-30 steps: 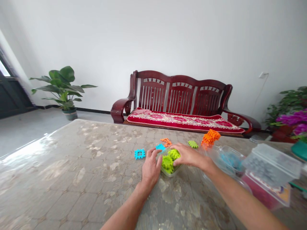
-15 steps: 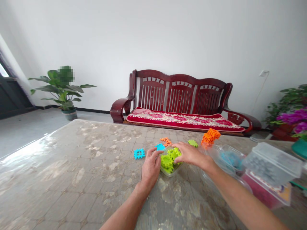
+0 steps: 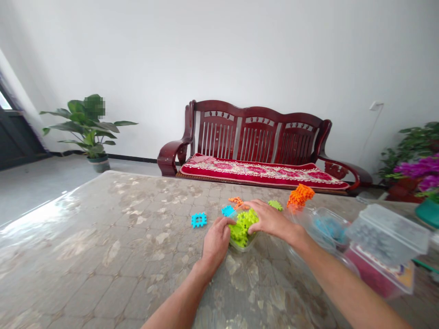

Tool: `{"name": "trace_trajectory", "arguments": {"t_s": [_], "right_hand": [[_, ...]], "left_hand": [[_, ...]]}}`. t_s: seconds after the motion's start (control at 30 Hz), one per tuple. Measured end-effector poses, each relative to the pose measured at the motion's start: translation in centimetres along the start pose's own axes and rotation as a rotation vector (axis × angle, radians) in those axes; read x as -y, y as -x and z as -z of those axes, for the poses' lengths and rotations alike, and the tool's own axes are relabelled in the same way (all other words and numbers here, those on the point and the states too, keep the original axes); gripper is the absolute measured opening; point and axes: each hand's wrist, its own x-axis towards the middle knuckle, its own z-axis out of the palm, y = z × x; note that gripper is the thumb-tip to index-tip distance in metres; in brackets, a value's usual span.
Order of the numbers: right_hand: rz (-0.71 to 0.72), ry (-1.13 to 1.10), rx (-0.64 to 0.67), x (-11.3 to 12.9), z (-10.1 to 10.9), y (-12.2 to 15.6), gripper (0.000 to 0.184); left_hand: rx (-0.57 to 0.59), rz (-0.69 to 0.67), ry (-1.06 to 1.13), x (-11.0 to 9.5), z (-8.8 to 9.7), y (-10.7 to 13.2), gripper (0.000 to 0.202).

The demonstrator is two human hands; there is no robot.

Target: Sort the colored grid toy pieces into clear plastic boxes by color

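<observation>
Head-worn camera, looking forward and down across the tabletop

The view comes from above the tabletop (image 3: 103, 237), tilted down towards its far edge, with the person's left hand (image 3: 215, 242) and right hand (image 3: 269, 220) close to the camera at lower centre and both forearms entering from the bottom edge. The wide frame reaches past the tabletop's far edge to a dark red wooden bench (image 3: 257, 137) against a white wall (image 3: 219, 55), farther off, with a potted plant (image 3: 91, 132) towards the left.
</observation>
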Motion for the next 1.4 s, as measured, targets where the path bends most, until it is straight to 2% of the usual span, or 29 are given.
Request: {"name": "trace_trajectory", "arguments": {"t_s": [0.3,0.6,0.73,0.97,1.1,1.4], "right_hand": [[0.005,0.007,-0.012,-0.3,-0.4,-0.2,0.065],[0.051,0.053,-0.07,-0.7,-1.1,-0.3,0.066],[0.06,0.051,-0.079,-0.4,-1.0,0.0,0.048],[-0.039,0.138,-0.063,-0.4,-1.1,0.2,0.025],[-0.092,0.172,-0.052,-0.2,-0.9,0.3,0.023],[-0.098,0.164,-0.028,-0.2,-1.0,0.4,0.026]], "left_hand": [[0.018,0.024,-0.01,0.0,0.0,0.0,0.037],[0.031,0.036,-0.014,0.0,0.1,0.0,0.037],[0.032,0.046,-0.017,0.1,0.0,0.0,0.036],[0.03,0.044,-0.024,0.0,0.0,0.0,0.035],[0.025,0.043,-0.029,0.0,0.0,0.1,0.035],[0.035,0.056,-0.024,-0.1,0.1,0.0,0.035]]}}
